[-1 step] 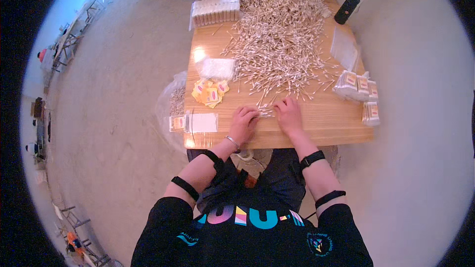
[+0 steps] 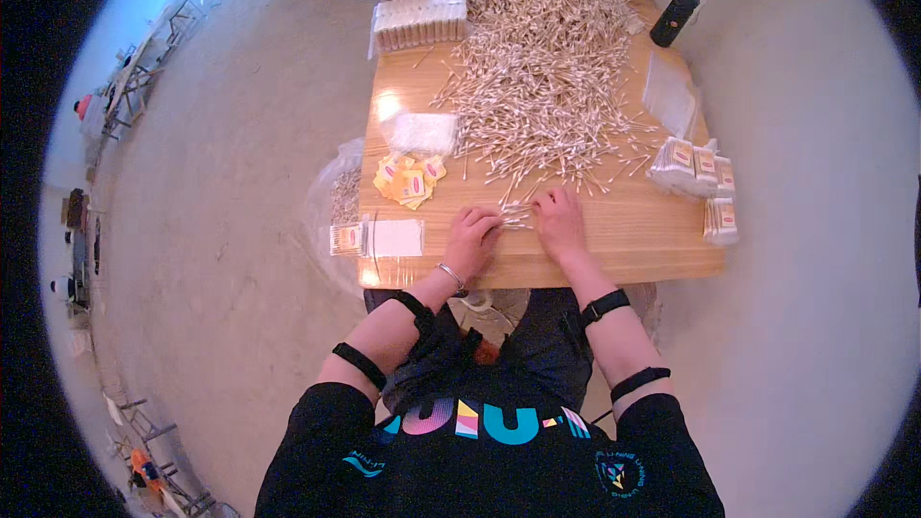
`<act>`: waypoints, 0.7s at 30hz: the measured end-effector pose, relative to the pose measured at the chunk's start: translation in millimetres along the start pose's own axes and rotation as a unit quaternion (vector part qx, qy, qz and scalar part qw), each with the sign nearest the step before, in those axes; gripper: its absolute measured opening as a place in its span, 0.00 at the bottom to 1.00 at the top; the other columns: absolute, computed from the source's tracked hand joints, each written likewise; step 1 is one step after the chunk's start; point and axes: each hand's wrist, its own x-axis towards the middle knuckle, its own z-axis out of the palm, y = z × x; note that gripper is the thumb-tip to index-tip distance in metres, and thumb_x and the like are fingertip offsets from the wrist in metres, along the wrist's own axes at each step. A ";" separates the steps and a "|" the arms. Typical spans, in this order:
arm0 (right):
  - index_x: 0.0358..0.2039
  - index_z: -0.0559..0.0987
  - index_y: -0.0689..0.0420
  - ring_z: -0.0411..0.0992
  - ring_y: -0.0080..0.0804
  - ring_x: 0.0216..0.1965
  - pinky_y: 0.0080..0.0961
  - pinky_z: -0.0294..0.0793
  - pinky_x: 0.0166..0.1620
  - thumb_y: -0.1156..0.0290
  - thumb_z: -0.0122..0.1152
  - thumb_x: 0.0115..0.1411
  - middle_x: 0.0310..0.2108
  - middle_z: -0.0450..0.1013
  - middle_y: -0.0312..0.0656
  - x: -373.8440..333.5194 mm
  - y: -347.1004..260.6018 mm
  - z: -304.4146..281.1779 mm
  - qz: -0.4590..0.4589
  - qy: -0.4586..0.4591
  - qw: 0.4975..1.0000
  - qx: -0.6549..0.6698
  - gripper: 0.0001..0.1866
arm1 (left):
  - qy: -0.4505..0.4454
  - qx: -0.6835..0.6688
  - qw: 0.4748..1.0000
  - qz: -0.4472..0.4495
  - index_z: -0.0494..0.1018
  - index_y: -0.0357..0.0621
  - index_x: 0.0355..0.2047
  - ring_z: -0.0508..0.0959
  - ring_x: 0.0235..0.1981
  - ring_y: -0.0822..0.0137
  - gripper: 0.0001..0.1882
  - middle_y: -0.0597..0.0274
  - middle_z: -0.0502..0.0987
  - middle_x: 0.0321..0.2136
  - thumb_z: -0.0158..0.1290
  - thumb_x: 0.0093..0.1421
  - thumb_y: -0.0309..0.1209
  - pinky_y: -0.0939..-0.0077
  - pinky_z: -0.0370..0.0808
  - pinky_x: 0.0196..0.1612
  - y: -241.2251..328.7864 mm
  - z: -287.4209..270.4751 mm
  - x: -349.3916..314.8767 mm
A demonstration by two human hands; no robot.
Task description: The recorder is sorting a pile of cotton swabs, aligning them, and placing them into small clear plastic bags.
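A small bunch of cotton swabs [image 2: 516, 217] lies between my hands near the front edge of the table. My left hand [image 2: 470, 240] is closed at the bunch's left end, and white tips stick out past its fingers. Curled fingers of my right hand [image 2: 559, 223] pinch at the swabs' right side; its fingertips partly hide what they grip. Just beyond both hands spreads a big loose pile of cotton swabs [image 2: 547, 67]. To the left of my left hand lie a white card-like piece [image 2: 395, 238] and a clear pack of swabs with a yellow label [image 2: 346, 239].
Yellow printed cards [image 2: 410, 180] and a bag of white pieces [image 2: 424, 133] lie left. Bundled swab packs [image 2: 420, 21] stand at the far left. Filled packs [image 2: 693, 165], clear bags [image 2: 669, 96] and a dark cylinder [image 2: 674, 17] line the right edge, beside a wall [image 2: 815, 182].
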 end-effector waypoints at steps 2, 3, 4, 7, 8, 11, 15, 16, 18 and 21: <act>0.30 0.74 0.52 0.65 0.41 0.41 0.38 0.66 0.44 0.66 0.54 0.52 0.34 0.67 0.40 7.5 1.2 6.1 -0.007 0.018 0.999 -0.030 0.06 | -0.007 -0.001 1.000 -0.001 0.74 0.42 0.29 0.72 0.38 0.57 0.06 0.59 0.75 0.32 0.57 0.48 0.25 0.63 0.68 0.44 -4.8 -3.3 -0.5; 0.30 0.74 0.53 0.65 0.41 0.40 0.38 0.66 0.44 0.67 0.53 0.53 0.34 0.66 0.41 10.3 5.6 7.1 0.010 0.028 0.998 -0.048 0.06 | -0.010 -0.002 1.000 -0.001 0.74 0.43 0.29 0.72 0.38 0.57 0.06 0.60 0.76 0.31 0.57 0.48 0.25 0.63 0.68 0.44 -6.4 -5.6 -0.4; 0.30 0.73 0.53 0.65 0.41 0.40 0.38 0.66 0.44 0.68 0.53 0.53 0.34 0.66 0.41 12.7 12.0 5.8 0.028 0.039 0.997 -0.065 0.05 | -0.015 0.007 1.000 0.003 0.74 0.43 0.28 0.72 0.38 0.57 0.05 0.60 0.76 0.31 0.56 0.48 0.25 0.64 0.68 0.44 -8.3 -9.0 -1.0; 0.28 0.74 0.52 0.66 0.41 0.39 0.37 0.66 0.42 0.70 0.55 0.51 0.31 0.67 0.40 15.5 15.8 5.8 0.059 0.069 0.993 -0.069 0.04 | -0.032 0.028 0.999 0.014 0.75 0.43 0.28 0.72 0.38 0.57 0.05 0.60 0.76 0.32 0.56 0.49 0.25 0.65 0.68 0.44 -9.8 -17.7 -4.8; 0.27 0.75 0.52 0.66 0.41 0.38 0.37 0.66 0.41 0.70 0.57 0.50 0.30 0.67 0.40 14.9 20.3 5.5 0.067 0.081 0.992 -0.065 0.03 | -0.040 0.031 0.998 0.022 0.75 0.43 0.28 0.72 0.38 0.57 0.05 0.60 0.76 0.32 0.56 0.49 0.25 0.65 0.68 0.44 -7.5 -18.0 -3.6; 0.30 0.74 0.52 0.65 0.41 0.40 0.38 0.66 0.43 0.70 0.51 0.54 0.35 0.66 0.42 16.3 23.1 13.2 -0.001 0.055 0.997 -0.055 0.05 | -0.057 -0.005 0.998 0.032 0.75 0.45 0.28 0.72 0.38 0.58 0.05 0.63 0.76 0.33 0.56 0.49 0.26 0.66 0.69 0.43 -4.0 -16.5 -0.2; 0.29 0.75 0.51 0.65 0.42 0.38 0.37 0.67 0.42 0.70 0.53 0.52 0.34 0.67 0.41 6.0 -9.7 17.4 -0.005 0.018 1.000 -0.001 0.05 | -0.058 -0.030 0.997 0.049 0.75 0.45 0.30 0.72 0.38 0.58 0.06 0.62 0.75 0.34 0.56 0.49 0.26 0.66 0.69 0.42 -8.8 -14.0 -1.4; 0.29 0.75 0.51 0.65 0.42 0.38 0.37 0.67 0.42 0.69 0.53 0.52 0.33 0.67 0.41 3.5 -14.4 16.5 -0.003 0.007 1.000 -0.001 0.05 | -0.067 -0.026 0.997 0.037 0.74 0.45 0.32 0.72 0.39 0.57 0.08 0.60 0.74 0.36 0.56 0.49 0.26 0.65 0.68 0.44 -9.8 -14.2 -2.7; 0.28 0.76 0.52 0.66 0.42 0.36 0.37 0.67 0.41 0.70 0.56 0.50 0.31 0.67 0.41 0.1 -21.4 14.4 -0.008 0.002 1.000 0.008 0.04 | -0.088 -0.022 0.996 0.014 0.72 0.44 0.36 0.71 0.42 0.55 0.13 0.56 0.73 0.40 0.56 0.49 0.25 0.64 0.67 0.48 -7.9 -15.4 -3.1; 0.26 0.77 0.52 0.66 0.42 0.35 0.36 0.67 0.40 0.71 0.59 0.49 0.28 0.68 0.40 -4.5 -24.7 13.1 -0.028 0.010 0.999 0.036 0.03 | -0.017 0.084 0.996 -0.037 0.70 0.45 0.42 0.69 0.45 0.53 0.19 0.54 0.70 0.44 0.58 0.47 0.27 0.60 0.63 0.52 5.3 -15.6 -3.3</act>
